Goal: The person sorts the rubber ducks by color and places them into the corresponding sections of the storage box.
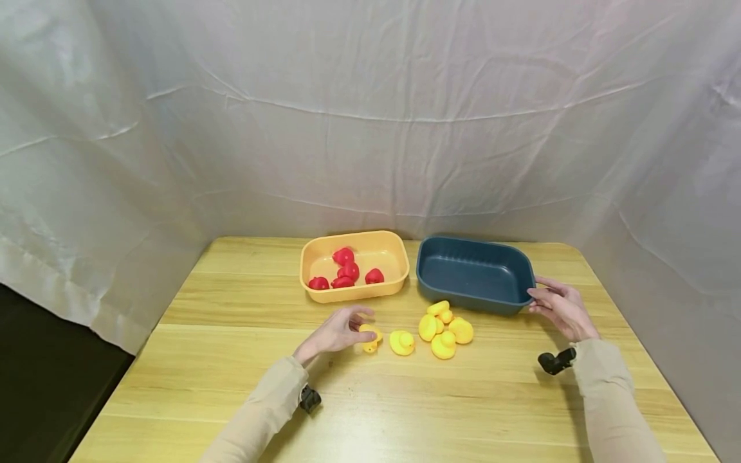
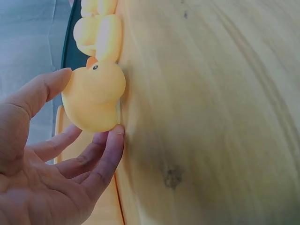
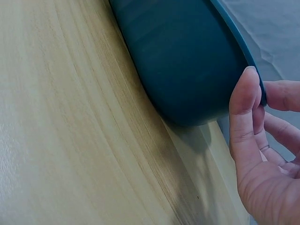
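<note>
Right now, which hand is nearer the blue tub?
Right. The right hand touches the blue tub at its right rim, while the left hand is off to its left, holding a yellow duck.

Left hand [image 2: 47, 178]: thumb and fingertips pinch yellow duck [image 2: 93, 98] on bench [image 2: 211, 117]; more ducks [image 2: 98, 33] at 12 o'clock.

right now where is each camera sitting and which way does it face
Head: looks forward and down at the table; both sleeves, hands show.
Left wrist: beside the left hand, facing the yellow duck in its grip.
Right wrist: beside the right hand, facing the blue tub.
Shared: duck, tub.
</note>
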A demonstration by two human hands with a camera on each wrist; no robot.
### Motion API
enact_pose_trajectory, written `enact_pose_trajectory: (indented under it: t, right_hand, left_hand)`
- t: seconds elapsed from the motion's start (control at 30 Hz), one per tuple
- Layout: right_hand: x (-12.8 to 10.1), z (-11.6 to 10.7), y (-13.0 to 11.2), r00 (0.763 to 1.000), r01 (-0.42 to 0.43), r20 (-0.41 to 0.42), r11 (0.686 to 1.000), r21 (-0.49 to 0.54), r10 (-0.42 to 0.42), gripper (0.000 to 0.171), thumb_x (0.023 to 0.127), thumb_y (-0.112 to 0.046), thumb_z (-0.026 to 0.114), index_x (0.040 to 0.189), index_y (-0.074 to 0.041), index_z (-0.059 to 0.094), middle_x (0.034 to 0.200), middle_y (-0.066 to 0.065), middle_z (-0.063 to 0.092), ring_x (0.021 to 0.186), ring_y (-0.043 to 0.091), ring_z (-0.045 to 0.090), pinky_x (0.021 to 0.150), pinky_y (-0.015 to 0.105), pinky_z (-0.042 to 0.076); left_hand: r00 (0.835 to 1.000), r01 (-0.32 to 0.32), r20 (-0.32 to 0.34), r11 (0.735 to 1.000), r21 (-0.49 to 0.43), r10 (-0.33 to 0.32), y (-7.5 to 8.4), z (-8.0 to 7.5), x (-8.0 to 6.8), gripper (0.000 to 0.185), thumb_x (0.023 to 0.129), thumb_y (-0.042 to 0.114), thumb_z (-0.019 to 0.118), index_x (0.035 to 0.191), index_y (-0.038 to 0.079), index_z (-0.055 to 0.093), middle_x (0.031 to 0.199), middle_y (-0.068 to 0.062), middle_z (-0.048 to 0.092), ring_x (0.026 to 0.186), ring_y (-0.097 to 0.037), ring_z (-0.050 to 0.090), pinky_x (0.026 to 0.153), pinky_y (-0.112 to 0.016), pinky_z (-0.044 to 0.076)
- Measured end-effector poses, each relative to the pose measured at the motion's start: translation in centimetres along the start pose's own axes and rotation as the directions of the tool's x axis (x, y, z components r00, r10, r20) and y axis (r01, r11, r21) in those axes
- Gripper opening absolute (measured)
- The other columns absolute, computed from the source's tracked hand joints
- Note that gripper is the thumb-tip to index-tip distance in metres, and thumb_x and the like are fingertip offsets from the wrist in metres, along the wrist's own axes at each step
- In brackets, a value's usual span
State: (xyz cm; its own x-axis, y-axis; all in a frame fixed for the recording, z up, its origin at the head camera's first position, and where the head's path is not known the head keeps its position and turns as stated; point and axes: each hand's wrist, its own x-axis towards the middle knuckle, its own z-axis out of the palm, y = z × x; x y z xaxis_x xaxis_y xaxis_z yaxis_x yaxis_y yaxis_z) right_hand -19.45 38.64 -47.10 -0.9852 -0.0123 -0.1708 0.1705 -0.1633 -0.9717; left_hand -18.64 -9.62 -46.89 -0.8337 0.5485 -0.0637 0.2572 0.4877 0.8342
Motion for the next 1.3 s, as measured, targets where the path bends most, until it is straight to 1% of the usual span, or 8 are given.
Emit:
enact_pose_trajectory:
  t: [0.13,0.27,0.4,0.6,0.83,1.0,1.17,1.3]
  right_hand:
    - [0.0,0.0,0.0,1.000,0.005,0.001,1.000,-0.001,-0.005,0.068,0.098,-0.001,0.061,0.152,0.009,0.021,0.085,-0.005,0.071,0.069,0.010,0.067,0.065,0.022,0.061]
    - [0.1,-0.1,0.1,1.000,0.007,0.019,1.000,0.021,-0.007,0.057,0.098,0.000,0.060,0.146,0.005,0.029,0.086,-0.004,0.072,0.069,0.011,0.067,0.065,0.022,0.061]
    - [0.2,-0.3,0.1,0.999,-0.005,0.041,0.999,0.043,0.003,0.048,0.099,0.001,0.057,0.141,0.000,0.034,0.086,-0.003,0.073,0.070,0.011,0.067,0.066,0.023,0.061]
    - [0.2,-0.4,0.0,0.999,-0.020,0.051,0.998,0.060,0.017,0.043,0.099,0.000,0.058,0.137,-0.005,0.037,0.087,-0.001,0.073,0.070,0.012,0.067,0.066,0.023,0.061]
    - [0.2,-0.3,-0.1,0.998,-0.024,0.058,0.997,0.075,0.019,0.039,0.099,0.000,0.058,0.134,-0.006,0.040,0.086,0.000,0.073,0.070,0.012,0.067,0.066,0.023,0.061]
    - [0.2,-0.2,-0.1,0.998,-0.022,0.059,0.996,0.084,0.017,0.036,0.099,0.000,0.058,0.131,-0.006,0.042,0.086,0.000,0.073,0.070,0.012,0.067,0.066,0.023,0.061]
    - [0.2,-0.3,0.0,0.998,-0.025,0.056,0.996,0.086,0.020,0.038,0.099,0.001,0.058,0.133,-0.005,0.040,0.086,0.000,0.073,0.070,0.012,0.067,0.066,0.023,0.061]
    - [0.2,-0.3,0.0,0.998,-0.030,0.049,0.997,0.077,0.026,0.041,0.099,0.000,0.059,0.134,-0.004,0.039,0.087,0.000,0.073,0.070,0.012,0.067,0.066,0.023,0.061]
  left_hand:
    - [1.000,0.020,-0.018,0.999,-0.027,-0.021,0.3,-0.2,0.0,0.054,0.093,0.019,0.072,0.137,-0.006,0.053,0.128,-0.024,0.063,0.111,-0.034,0.064,0.095,-0.043,0.057]
    - [0.998,0.046,-0.036,0.997,-0.056,-0.048,0.5,-0.3,0.1,0.055,0.093,0.020,0.072,0.138,-0.005,0.053,0.129,-0.023,0.061,0.110,-0.032,0.063,0.094,-0.041,0.057]
    - [0.998,0.045,-0.038,0.994,-0.102,-0.049,0.7,-0.5,0.3,0.057,0.093,0.019,0.072,0.138,-0.008,0.052,0.127,-0.023,0.062,0.101,-0.023,0.063,0.085,-0.028,0.056]
    - [0.998,0.029,-0.053,0.982,-0.188,-0.039,0.9,-0.8,0.7,0.053,0.091,0.015,0.074,0.133,-0.012,0.056,0.109,-0.020,0.068,0.081,-0.012,0.059,0.068,-0.017,0.050]
    - [0.994,-0.010,-0.108,0.963,-0.269,-0.020,1.4,-1.4,1.1,0.054,0.088,0.009,0.076,0.133,-0.011,0.056,0.112,-0.019,0.067,0.087,-0.009,0.062,0.076,-0.015,0.054]
    - [0.994,-0.052,-0.108,0.963,-0.263,0.024,2.0,-2.2,1.6,0.056,0.087,0.007,0.076,0.135,-0.011,0.054,0.118,-0.022,0.067,0.095,-0.014,0.066,0.084,-0.018,0.056]
    - [0.992,-0.036,-0.125,0.963,-0.266,0.003,3.3,-3.1,2.1,0.057,0.084,0.007,0.079,0.134,-0.008,0.056,0.124,-0.022,0.066,0.105,-0.020,0.068,0.096,-0.028,0.058]
    - [0.990,-0.031,-0.140,0.963,-0.266,-0.007,4.4,-3.8,2.7,0.054,0.082,0.005,0.081,0.131,-0.007,0.060,0.125,-0.022,0.066,0.106,-0.021,0.068,0.099,-0.032,0.057]
